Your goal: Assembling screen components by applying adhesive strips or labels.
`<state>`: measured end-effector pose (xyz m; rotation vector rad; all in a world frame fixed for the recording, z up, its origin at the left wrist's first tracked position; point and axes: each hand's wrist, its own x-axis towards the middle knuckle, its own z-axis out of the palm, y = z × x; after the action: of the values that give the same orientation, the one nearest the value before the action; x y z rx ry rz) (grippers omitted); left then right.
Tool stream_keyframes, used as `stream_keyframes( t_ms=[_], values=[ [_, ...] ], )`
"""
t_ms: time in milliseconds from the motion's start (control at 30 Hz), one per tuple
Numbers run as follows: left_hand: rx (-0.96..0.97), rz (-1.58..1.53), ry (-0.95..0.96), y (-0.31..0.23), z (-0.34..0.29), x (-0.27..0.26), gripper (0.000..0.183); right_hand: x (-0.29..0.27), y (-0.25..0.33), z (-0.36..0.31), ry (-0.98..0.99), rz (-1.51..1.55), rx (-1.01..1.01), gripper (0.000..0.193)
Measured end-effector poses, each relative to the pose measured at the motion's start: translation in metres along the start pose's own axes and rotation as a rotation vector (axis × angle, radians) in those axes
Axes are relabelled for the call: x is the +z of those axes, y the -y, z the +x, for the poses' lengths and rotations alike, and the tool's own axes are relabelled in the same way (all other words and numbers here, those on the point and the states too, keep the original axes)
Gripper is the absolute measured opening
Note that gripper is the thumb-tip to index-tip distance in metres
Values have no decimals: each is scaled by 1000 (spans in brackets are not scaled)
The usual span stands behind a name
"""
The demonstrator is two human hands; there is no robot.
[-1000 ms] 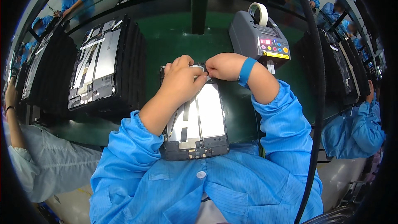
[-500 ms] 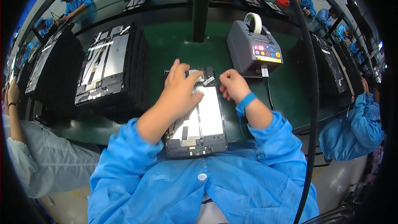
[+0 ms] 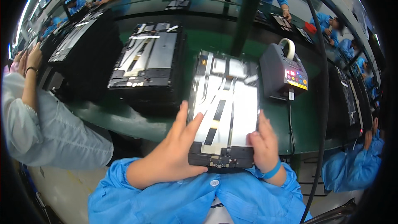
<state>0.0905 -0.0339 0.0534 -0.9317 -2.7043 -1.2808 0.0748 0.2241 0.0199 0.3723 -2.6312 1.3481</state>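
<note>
An opened tablet [image 3: 244, 112] is lifted in front of me, showing silvery battery cells, dark flex cables and a black circuit strip at its near end. My left hand [image 3: 172, 153] grips its left edge, with the thumb by the near left corner. On the opposite edge, my right hand [image 3: 265, 145] closes round the side with its thumb over the face. Fingers beneath the tablet are hidden. A short whitish tape piece [image 3: 251, 79] sticks near the tablet's far right corner.
A tall stack of opened tablets [image 3: 145, 58] stands on the green table [image 3: 153, 122] to the left, another stack [image 3: 78, 37] beyond it. At right is a grey tape dispenser [image 3: 275, 72] with its cable. A dark post [image 3: 246, 20] rises behind; co-workers sit around.
Both hands have come down onto the tablet's sides and lifted it. Before, they hovered over its far end while it lay at the table edge. The view has swung left.
</note>
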Motion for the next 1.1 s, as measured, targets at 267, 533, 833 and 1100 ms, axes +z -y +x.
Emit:
stream_keyframes(
  t_ms=[267,533,833,1100],
  values=[
    [123,-112,-405,27,14,-136,112,41,103,148,57,291,-380,35],
    [-29,-300,-412,123,10,-176,114,116,87,202,259,53,-163,58],
    [402,535,-372,32,17,-34,42,18,13,84,225,353,-147,54],
    [11,1387,217,81,107,73,40,-45,-55,-21,-59,316,164,32]
  ],
)
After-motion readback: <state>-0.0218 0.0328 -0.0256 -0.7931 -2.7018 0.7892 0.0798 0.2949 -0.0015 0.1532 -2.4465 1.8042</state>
